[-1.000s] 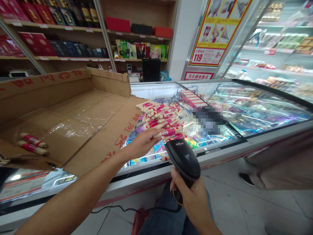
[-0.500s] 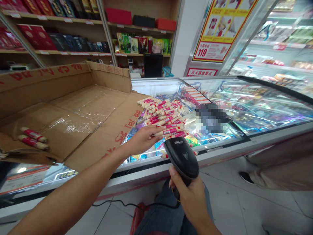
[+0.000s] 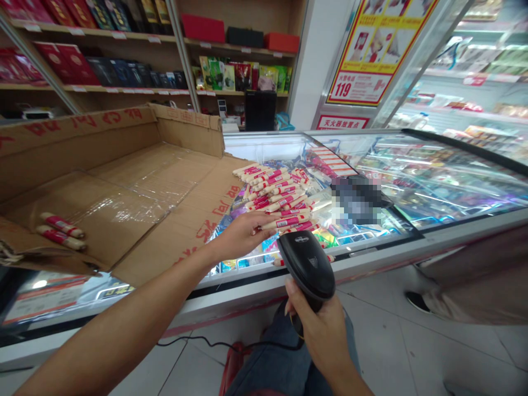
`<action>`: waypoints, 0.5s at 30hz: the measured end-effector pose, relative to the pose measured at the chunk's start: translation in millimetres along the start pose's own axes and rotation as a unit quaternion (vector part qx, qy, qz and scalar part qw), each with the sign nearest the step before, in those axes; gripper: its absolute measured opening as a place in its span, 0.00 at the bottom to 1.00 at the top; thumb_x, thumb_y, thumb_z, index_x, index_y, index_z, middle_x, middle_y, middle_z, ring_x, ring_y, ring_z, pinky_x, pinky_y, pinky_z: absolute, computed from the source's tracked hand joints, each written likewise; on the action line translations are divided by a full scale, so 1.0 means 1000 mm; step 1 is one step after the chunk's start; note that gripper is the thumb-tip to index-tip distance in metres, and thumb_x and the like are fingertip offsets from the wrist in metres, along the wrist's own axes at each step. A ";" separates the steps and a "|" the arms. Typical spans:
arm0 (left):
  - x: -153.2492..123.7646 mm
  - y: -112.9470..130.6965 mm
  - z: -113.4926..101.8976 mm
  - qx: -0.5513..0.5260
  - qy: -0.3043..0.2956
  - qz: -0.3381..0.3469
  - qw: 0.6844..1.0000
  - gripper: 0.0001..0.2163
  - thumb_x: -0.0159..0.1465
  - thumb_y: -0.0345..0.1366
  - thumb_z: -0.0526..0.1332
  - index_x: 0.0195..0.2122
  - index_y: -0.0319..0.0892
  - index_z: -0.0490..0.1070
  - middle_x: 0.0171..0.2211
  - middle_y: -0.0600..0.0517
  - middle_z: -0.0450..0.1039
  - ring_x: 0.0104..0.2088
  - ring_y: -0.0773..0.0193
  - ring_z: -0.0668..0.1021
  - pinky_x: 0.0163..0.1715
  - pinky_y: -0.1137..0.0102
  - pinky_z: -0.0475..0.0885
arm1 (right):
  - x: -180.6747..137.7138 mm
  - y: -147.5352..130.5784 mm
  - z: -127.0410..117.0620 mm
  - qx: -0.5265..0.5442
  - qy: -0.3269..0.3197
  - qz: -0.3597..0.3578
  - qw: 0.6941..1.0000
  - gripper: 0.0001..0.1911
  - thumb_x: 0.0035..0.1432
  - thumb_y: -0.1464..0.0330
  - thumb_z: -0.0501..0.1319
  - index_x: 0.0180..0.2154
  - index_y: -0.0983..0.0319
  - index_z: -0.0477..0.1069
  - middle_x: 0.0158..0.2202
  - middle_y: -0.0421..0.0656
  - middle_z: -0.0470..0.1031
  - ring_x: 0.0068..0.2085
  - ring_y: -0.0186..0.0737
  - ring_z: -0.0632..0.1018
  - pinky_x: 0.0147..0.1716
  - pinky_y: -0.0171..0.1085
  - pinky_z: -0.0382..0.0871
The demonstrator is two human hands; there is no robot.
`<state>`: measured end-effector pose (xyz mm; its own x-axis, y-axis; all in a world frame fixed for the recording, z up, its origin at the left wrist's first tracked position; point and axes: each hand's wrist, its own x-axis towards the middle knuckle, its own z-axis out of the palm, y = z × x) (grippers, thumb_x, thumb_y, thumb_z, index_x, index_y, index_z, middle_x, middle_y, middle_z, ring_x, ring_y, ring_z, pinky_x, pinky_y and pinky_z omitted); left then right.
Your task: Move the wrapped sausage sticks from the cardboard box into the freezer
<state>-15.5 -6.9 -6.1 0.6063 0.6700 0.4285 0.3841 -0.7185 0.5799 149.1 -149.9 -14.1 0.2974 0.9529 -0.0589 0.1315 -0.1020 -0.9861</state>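
Note:
My right hand (image 3: 324,330) is wrapped round the handle of a black barcode scanner (image 3: 307,264), its head angled toward the freezer's glass top. Just beyond it, my left hand (image 3: 241,234) pinches the left end of a cream-coloured sausage (image 3: 286,222) with a pink label and barcode. That sausage lies at the near edge of a pile of similar sausages (image 3: 270,184) on the glass. Part of another sausage (image 3: 278,262) shows below, mostly hidden behind the scanner. A pair of sausages (image 3: 61,225) rests in the cardboard box at left.
An open, flattened-looking cardboard box (image 3: 136,165) covers the left of the chest freezer (image 3: 371,258). A blurred dark object (image 3: 358,198) sits right of the pile. The scanner's cable (image 3: 223,345) hangs below. A person's leg (image 3: 474,280) stands at right; stocked shelves (image 3: 124,88) line the back.
The view has shifted very slightly, so the background sits a little further right. Both hands, the scanner and the held sausage keep nearly the same positions.

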 end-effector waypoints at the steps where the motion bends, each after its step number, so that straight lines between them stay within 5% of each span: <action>1: 0.000 0.000 0.000 0.000 -0.001 0.001 1.000 0.16 0.68 0.36 0.56 0.55 0.43 0.71 0.54 0.44 0.74 0.52 0.59 0.77 0.51 0.63 0.71 | 0.000 0.000 0.000 -0.001 0.000 -0.001 1.000 0.16 0.52 0.55 0.65 0.27 0.62 0.72 0.16 0.36 0.70 0.19 0.36 0.74 0.21 0.33 0.68; 4: 0.001 0.002 -0.001 0.001 -0.002 0.004 1.000 0.14 0.68 0.36 0.56 0.53 0.41 0.73 0.51 0.43 0.76 0.49 0.59 0.77 0.49 0.64 0.71 | 0.000 0.001 -0.001 -0.010 -0.006 0.005 1.000 0.17 0.53 0.54 0.65 0.27 0.62 0.72 0.16 0.36 0.69 0.18 0.36 0.72 0.20 0.33 0.67; 9: 0.003 0.008 -0.002 0.006 0.001 0.007 1.000 0.12 0.69 0.37 0.54 0.35 0.38 0.75 0.31 0.49 0.76 0.32 0.66 0.75 0.34 0.71 0.69 | 0.003 0.006 -0.003 -0.017 -0.023 -0.006 1.000 0.17 0.54 0.54 0.64 0.26 0.62 0.71 0.16 0.38 0.71 0.20 0.37 0.74 0.21 0.34 0.68; 15: 0.003 0.009 -0.003 0.016 0.001 0.002 1.000 0.18 0.70 0.42 0.51 0.29 0.38 0.72 0.26 0.51 0.71 0.28 0.67 0.72 0.31 0.72 0.67 | 0.002 0.004 -0.002 -0.005 -0.011 -0.006 1.000 0.16 0.54 0.55 0.65 0.26 0.62 0.71 0.16 0.37 0.70 0.19 0.37 0.74 0.21 0.33 0.69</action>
<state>-11.9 -10.6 2.4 0.6070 0.6674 0.4315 0.4032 -0.7265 0.5565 151.8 -149.1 -17.8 0.2747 0.9602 -0.0499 0.1449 -0.0926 -0.9851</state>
